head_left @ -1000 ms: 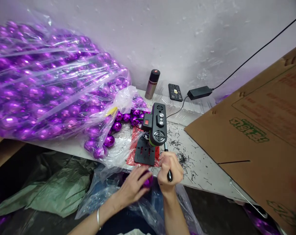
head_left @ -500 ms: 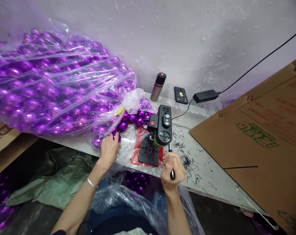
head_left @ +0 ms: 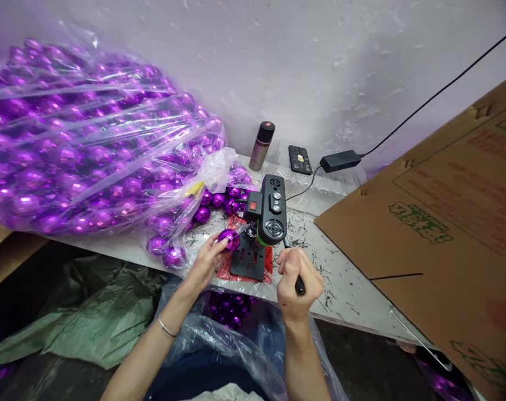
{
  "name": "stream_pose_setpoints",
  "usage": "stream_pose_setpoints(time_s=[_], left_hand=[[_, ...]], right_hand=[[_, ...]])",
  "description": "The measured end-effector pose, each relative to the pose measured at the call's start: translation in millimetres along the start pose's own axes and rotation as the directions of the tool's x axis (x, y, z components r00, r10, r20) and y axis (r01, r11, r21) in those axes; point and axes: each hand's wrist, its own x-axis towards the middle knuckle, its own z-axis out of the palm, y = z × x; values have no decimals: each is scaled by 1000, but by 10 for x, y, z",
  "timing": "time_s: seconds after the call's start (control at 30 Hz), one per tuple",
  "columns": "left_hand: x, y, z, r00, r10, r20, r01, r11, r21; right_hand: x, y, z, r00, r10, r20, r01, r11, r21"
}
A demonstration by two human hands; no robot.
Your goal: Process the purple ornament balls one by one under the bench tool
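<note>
Between the fingers of my left hand (head_left: 207, 260) is a shiny purple bauble (head_left: 230, 240), held just left of a small black press-like machine (head_left: 273, 207). The machine stands on a slotted black base plate (head_left: 248, 259) over red plastic. My right hand (head_left: 298, 281) is wrapped round the machine's lever handle (head_left: 300, 287), whose black end sticks out below the fist. Several more purple baubles (head_left: 202, 214) lie behind my left hand, by the mouth of a big clear bag (head_left: 89, 145) full of them.
A bottle (head_left: 262, 146), a phone (head_left: 300, 160) and a black power adapter (head_left: 340, 161) with a cable sit at the back by the wall. Short black bits (head_left: 330, 267) litter the white table. A large cardboard box (head_left: 437, 223) leans in from the right.
My left hand has taken a bauble from near the bag and brought it right, to the machine's base. My right hand keeps its hold on the lever, whose handle now angles more to the right.
</note>
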Motion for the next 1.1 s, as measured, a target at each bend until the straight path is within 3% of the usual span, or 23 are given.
stream_pose_setpoints(time_s=[0.1,0.17,0.27,0.37,0.43,0.63,0.77,0.87,1.1], left_hand=[[91,-268,75,994,105,29,-108,985,137],[151,-410,81,973,214,92,-232,925,301],[202,-542,39,919,347,186,-389,732,560],[212,-599,-13,879,393,268,-461,563,686],[212,-623,-31,873,385,299,-472,512,718],[223,-737,-45,856,389,341,-506,491,709],[246,-784,-56,769,482,419,-610,361,705],[273,-796,-50,715,487,502,-669,269,693],[315,-830,-68,734,454,505,-664,324,674]], right_hand=[[-6,5,-10,1000,-4,13,4,1000,1],[-15,11,-15,1000,-9,15,9,1000,-2],[-25,15,-18,1000,-18,23,18,1000,-11],[-38,19,-17,999,-31,23,32,999,-22],[-55,29,-13,999,-40,17,41,999,-27],[-106,62,-3,999,-50,5,50,998,-46],[-102,46,-4,998,-60,18,61,997,-53],[-103,41,-5,997,-69,19,70,996,-59],[-174,95,5,997,-82,9,83,995,-58]])
